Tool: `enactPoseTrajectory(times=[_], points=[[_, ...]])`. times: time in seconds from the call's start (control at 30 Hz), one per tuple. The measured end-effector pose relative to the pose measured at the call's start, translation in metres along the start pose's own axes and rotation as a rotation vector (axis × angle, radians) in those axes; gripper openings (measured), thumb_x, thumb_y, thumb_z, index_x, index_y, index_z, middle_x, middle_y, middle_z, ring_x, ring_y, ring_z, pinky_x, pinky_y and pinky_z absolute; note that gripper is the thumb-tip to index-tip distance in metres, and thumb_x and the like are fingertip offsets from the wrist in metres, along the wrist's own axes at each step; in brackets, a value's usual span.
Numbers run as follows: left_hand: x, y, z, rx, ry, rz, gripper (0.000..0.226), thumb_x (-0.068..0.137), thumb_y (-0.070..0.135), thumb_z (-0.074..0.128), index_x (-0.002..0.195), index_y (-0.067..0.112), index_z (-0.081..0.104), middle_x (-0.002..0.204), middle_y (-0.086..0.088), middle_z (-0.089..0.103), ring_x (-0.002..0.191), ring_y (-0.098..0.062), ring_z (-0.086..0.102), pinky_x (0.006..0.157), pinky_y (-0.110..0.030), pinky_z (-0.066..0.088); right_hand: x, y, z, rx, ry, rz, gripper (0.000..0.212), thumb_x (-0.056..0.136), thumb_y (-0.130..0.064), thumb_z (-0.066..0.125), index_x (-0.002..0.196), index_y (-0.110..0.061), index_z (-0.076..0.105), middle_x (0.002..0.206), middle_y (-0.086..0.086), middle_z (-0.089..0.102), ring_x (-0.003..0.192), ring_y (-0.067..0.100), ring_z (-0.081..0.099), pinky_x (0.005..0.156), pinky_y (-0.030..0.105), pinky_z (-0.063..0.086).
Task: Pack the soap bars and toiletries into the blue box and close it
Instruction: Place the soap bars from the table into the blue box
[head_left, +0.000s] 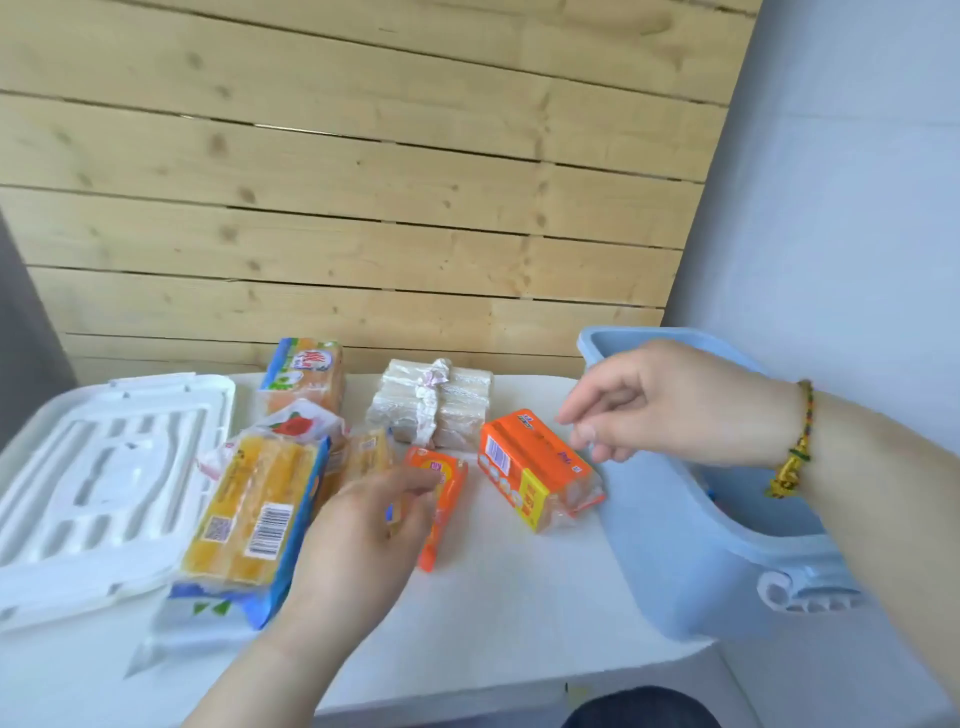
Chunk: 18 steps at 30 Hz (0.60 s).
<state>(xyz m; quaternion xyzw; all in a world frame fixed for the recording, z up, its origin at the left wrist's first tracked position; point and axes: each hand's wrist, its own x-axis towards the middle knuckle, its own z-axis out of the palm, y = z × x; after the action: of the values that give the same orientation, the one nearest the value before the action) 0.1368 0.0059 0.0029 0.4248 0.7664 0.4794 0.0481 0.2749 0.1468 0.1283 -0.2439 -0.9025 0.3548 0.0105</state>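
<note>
Now the packing is in its middle part, I think: several soap packs lie on the white desk (519, 597), and the blue box (691, 561) stands open at the right edge of it. To do this step well, each hand should take one pack firmly by its long sides, lift it clear over the rim, and lay it flat inside, so that room stays for the others.

The left hand (363, 525) rests with bent fingers on the small orange soap bar (441, 512); it seems to begin a grasp, but I cannot tell if it is closed on it. The right hand (670, 402) hovers above the box rim, fingers loose and half spread, holding nothing, just beside the bigger orange soap pack (535, 467).

This pack is shiny film, a little crumpled at its end, and may slip. Behind it lies a pale wrapped bundle (431, 408), and to the left a yellow multipack (254, 514) with a barcode. The white lid (98, 478) waits at the far left, well apart from the box.
</note>
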Motion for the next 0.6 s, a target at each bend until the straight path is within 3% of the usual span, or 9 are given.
enactPoseTrajectory(times=[0.07, 0.1, 0.2, 0.3, 0.4, 0.5, 0.6], points=[[-0.01, -0.019, -0.021, 0.106, 0.077, -0.018, 0.015, 0.081, 0.009, 0.059, 0.088, 0.016, 0.07, 0.085, 0.007, 0.063, 0.082, -0.012, 0.054, 0.067, -0.007, 0.035, 0.026, -0.009, 0.035, 0.061, -0.041, 0.028, 0.017, 0.085, -0.005, 0.056, 0.077, -0.019, 0.06, 0.067, -0.004, 0.061, 0.053, 0.001, 0.057, 0.052, 0.011, 0.049], [-0.014, -0.027, -0.03, 0.155, 0.119, 0.0, 0.013, 0.08, 0.01, 0.059, 0.086, 0.013, 0.071, 0.086, 0.002, 0.066, 0.084, -0.017, 0.057, 0.074, -0.015, 0.039, 0.041, -0.01, 0.053, 0.105, -0.045, 0.058, 0.009, 0.086, -0.006, 0.055, 0.086, -0.013, 0.061, 0.07, -0.001, 0.06, 0.056, 0.004, 0.056, 0.053, 0.012, 0.049], [-0.022, -0.051, -0.05, 0.321, 0.24, 0.0, 0.033, 0.073, 0.026, 0.05, 0.089, 0.006, 0.07, 0.098, -0.013, 0.07, 0.098, -0.039, 0.061, 0.087, -0.047, 0.045, 0.086, -0.009, 0.105, 0.219, -0.021, 0.205, 0.034, 0.086, -0.016, 0.057, 0.118, -0.005, 0.052, 0.101, 0.009, 0.059, 0.086, 0.019, 0.062, 0.077, 0.029, 0.053], [-0.022, -0.068, -0.054, 0.378, 0.247, -0.211, 0.061, 0.07, 0.042, 0.057, 0.123, 0.012, 0.051, 0.136, -0.016, 0.047, 0.127, -0.039, 0.038, 0.105, -0.051, 0.029, 0.118, -0.007, 0.137, 0.306, 0.062, 0.326, 0.053, 0.085, -0.026, 0.057, 0.131, -0.006, 0.04, 0.125, 0.011, 0.053, 0.114, 0.027, 0.055, 0.099, 0.039, 0.047], [-0.021, -0.079, -0.048, 0.387, 0.178, -0.281, 0.086, 0.063, 0.054, 0.065, 0.135, 0.017, 0.036, 0.147, -0.011, 0.033, 0.134, -0.032, 0.029, 0.108, -0.046, 0.024, 0.139, -0.006, 0.149, 0.376, 0.115, 0.397, 0.06, 0.083, -0.028, 0.057, 0.133, -0.003, 0.037, 0.112, 0.01, 0.054, 0.1, 0.024, 0.059, 0.085, 0.036, 0.053], [-0.019, -0.083, -0.044, 0.401, 0.167, -0.309, 0.085, 0.064, 0.046, 0.071, 0.136, 0.021, 0.033, 0.147, -0.007, 0.032, 0.127, -0.032, 0.037, 0.099, -0.044, 0.036, 0.149, -0.009, 0.153, 0.382, 0.095, 0.435, 0.061, 0.082, -0.035, 0.057, 0.129, 0.0, 0.041, 0.101, 0.008, 0.057, 0.082, 0.019, 0.057, 0.071, 0.028, 0.051], [-0.017, -0.084, -0.042, 0.39, 0.185, -0.319, 0.078, 0.069, 0.041, 0.067, 0.136, 0.024, 0.031, 0.147, -0.003, 0.032, 0.12, -0.03, 0.041, 0.089, -0.04, 0.042, 0.155, -0.013, 0.156, 0.25, 0.038, 0.44, 0.034, 0.083, -0.03, 0.056, 0.102, -0.003, 0.054, 0.069, 0.0, 0.049, 0.059, 0.011, 0.045, 0.064, 0.023, 0.041]])
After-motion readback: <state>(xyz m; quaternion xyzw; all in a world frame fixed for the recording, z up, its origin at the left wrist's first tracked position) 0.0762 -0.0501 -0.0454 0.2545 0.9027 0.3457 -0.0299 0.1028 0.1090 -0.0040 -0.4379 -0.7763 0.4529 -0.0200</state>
